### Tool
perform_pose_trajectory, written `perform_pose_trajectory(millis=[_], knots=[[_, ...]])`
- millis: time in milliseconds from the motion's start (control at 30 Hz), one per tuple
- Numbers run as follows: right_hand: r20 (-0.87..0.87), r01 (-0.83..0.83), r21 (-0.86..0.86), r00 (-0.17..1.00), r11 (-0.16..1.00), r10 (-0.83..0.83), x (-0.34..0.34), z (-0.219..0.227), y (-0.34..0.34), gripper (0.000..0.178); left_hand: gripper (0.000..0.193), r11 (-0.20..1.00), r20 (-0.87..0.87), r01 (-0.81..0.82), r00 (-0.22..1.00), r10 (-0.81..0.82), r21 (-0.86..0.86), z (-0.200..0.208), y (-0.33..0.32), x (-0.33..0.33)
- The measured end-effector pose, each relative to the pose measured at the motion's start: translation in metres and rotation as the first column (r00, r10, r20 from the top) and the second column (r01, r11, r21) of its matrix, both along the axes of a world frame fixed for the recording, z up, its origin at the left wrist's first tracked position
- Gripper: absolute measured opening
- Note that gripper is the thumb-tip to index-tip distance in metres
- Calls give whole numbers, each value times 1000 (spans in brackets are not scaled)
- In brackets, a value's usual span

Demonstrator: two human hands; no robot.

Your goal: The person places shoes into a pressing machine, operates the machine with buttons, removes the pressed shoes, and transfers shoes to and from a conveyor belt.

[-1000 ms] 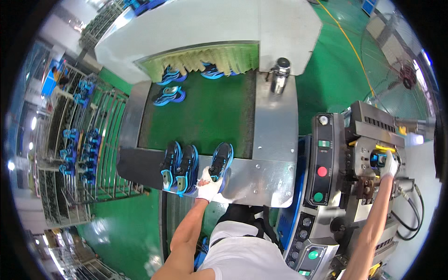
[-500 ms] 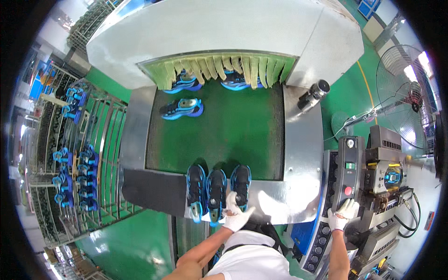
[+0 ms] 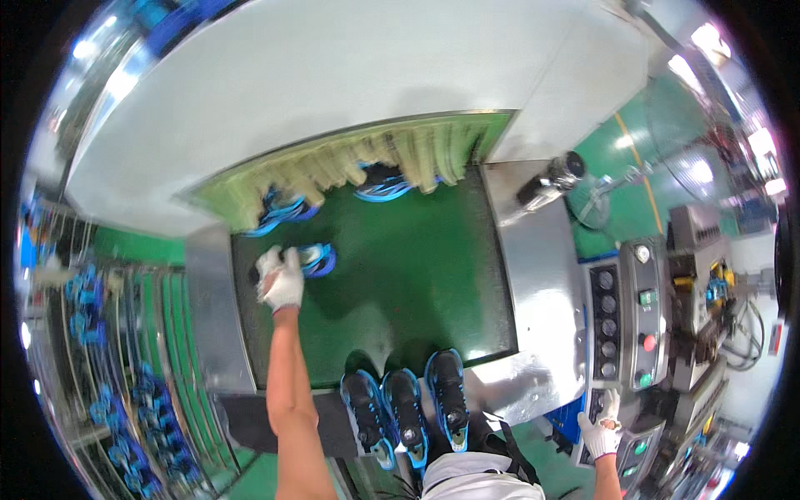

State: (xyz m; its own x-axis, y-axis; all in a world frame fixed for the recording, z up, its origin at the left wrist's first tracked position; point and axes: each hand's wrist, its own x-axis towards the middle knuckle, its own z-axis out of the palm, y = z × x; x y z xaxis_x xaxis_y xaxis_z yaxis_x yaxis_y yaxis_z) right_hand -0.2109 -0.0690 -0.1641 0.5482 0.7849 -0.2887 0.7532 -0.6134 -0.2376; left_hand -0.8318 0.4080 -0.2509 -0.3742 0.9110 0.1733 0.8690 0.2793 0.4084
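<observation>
My left hand [image 3: 280, 279], in a white glove, is stretched out over the green conveyor belt. Its fingers are bent round the toe end of a black and blue sneaker [image 3: 317, 260], and part of that shoe is covered by the glove. Well to the right, my gloved right hand [image 3: 602, 431] rests at the machine's control panel with its fingers apart, holding nothing. Between my arms three black sneakers with blue trim, one of them the middle sneaker [image 3: 405, 408], stand side by side at the belt's near edge.
Two more sneakers lie partly under the strip curtain [image 3: 350, 158] of the white machine [image 3: 358, 75]. On the right metal ledge stands a dark cylindrical bottle [image 3: 550, 181]. A red button [image 3: 648, 342] sits on the panel. Racks of blue shoes [image 3: 125, 425] line the left.
My left hand has left the near row of sneakers and reached forward and left to the lone sneaker on the belt. My right hand stays by the panel. The view has turned.
</observation>
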Motion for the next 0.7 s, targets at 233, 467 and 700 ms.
perform_pose_trajectory(millis=[233,467,700], knots=[[-353,58,-92,932,994,-87,-86,53,69,84,30,941,-69,339,938,-339,-16,8,-48,7],[-245,-292,390,882,873,404,-150,84,134,78,18,410,151,911,399,-904,48,104,-179,257],[-448,250,558,894,791,33,-51,106,1,61,12,44,655,940,-201,-729,337,216,-321,487]])
